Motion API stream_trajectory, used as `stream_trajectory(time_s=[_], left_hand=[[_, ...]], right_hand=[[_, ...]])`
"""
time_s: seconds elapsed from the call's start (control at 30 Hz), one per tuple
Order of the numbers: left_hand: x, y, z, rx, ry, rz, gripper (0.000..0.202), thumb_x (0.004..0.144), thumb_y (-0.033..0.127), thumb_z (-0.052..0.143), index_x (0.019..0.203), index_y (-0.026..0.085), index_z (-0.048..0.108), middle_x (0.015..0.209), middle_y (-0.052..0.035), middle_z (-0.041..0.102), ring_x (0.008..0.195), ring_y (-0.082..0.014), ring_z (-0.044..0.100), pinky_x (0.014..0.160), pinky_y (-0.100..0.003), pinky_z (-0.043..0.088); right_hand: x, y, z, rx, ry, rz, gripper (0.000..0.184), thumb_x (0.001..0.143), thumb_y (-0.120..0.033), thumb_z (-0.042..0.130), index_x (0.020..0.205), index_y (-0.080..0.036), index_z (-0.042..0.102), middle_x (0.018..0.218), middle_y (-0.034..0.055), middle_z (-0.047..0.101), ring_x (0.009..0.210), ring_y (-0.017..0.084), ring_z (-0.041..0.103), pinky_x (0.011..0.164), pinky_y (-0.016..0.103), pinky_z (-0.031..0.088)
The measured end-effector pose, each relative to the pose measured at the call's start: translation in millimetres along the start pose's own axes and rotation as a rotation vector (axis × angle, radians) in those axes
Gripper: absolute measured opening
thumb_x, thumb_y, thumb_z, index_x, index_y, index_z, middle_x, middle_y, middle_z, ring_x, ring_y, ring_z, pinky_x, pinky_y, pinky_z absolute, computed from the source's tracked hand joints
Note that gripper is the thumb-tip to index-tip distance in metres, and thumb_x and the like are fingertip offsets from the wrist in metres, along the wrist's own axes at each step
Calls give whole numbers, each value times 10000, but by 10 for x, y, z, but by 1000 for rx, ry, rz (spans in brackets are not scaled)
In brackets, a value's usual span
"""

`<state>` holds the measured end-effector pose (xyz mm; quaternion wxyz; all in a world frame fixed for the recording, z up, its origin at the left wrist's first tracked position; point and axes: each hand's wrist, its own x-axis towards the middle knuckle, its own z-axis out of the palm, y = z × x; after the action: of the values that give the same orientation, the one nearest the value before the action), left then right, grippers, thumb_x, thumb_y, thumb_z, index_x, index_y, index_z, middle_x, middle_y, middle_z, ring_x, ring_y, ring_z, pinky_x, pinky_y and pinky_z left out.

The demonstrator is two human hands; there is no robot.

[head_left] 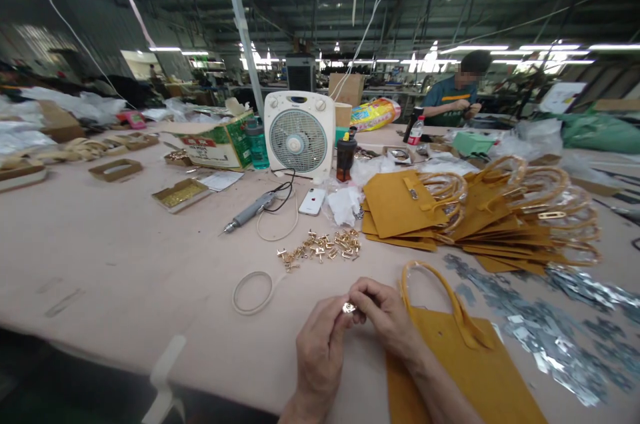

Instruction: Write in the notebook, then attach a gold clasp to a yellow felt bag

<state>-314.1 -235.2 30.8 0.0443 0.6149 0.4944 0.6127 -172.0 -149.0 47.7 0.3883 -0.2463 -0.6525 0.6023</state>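
My left hand [317, 347] and my right hand [385, 317] meet near the table's front edge, and both pinch a small gold metal clasp [349, 307] between their fingertips. A mustard-yellow bag [470, 371] with a looped handle lies flat just right of my hands, under my right forearm. Beyond my hands sits a loose pile of gold clasps [323, 247]. A roll of clear tape [253, 292] lies to the left of my hands.
A stack of yellow bags [480, 214] lies at the right, with silver film scraps [545, 324] in front. Further back are an electric screwdriver [249, 212], a phone [312, 201], a white fan [299, 135], a cardboard box [213, 141] and trays. A person [455, 97] works at the far side.
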Motion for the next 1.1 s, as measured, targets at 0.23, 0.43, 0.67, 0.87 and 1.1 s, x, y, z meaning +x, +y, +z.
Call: stream_trajectory(time_s=[0.23, 0.43, 0.67, 0.87, 1.1], left_hand=[[-31, -16, 29, -97, -37, -248, 260, 992, 214, 636, 1231, 279, 712, 1176, -38, 777, 1065, -179, 745, 963, -271, 603], [-116, -54, 64, -164, -30, -431, 300, 977, 318, 660, 1271, 259, 686, 1235, -76, 753, 1140, -223, 724, 1034, -348, 587], [-49, 24, 59, -240, 67, -418, 222, 927, 338, 702, 1103, 204, 678, 1058, -72, 715, 970, -203, 739, 885, -333, 641], [-21, 20, 59, -136, -15, -358, 179, 946, 348, 653, 1049, 210, 701, 1036, -71, 710, 970, -210, 717, 885, -351, 630], [-14, -48, 154, -50, -50, -594, 542, 841, 606, 690, 1220, 219, 660, 1171, -99, 737, 997, -285, 741, 933, -465, 616]], right_hand=[[17, 122, -54, 398, -108, 171, 481, 977, -632, 610, 1118, -181, 702, 742, 5, 645, 584, 103, 548, 564, 214, 412], [-16, 12, -93, 359, -150, 236, 410, 867, -547, 790, 1018, -166, 768, 812, 18, 684, 657, 103, 568, 655, 222, 451], [-63, 5, -131, 284, -120, 169, 324, 767, -397, 892, 981, -176, 789, 887, 35, 727, 779, 141, 623, 743, 258, 497], [-53, 18, -163, 252, -146, 105, 284, 757, -384, 895, 920, -169, 807, 895, 35, 721, 839, 156, 615, 797, 276, 486], [-63, -113, -193, 346, -11, 107, 457, 668, -506, 933, 909, -144, 794, 811, 19, 718, 736, 130, 622, 791, 292, 508]])
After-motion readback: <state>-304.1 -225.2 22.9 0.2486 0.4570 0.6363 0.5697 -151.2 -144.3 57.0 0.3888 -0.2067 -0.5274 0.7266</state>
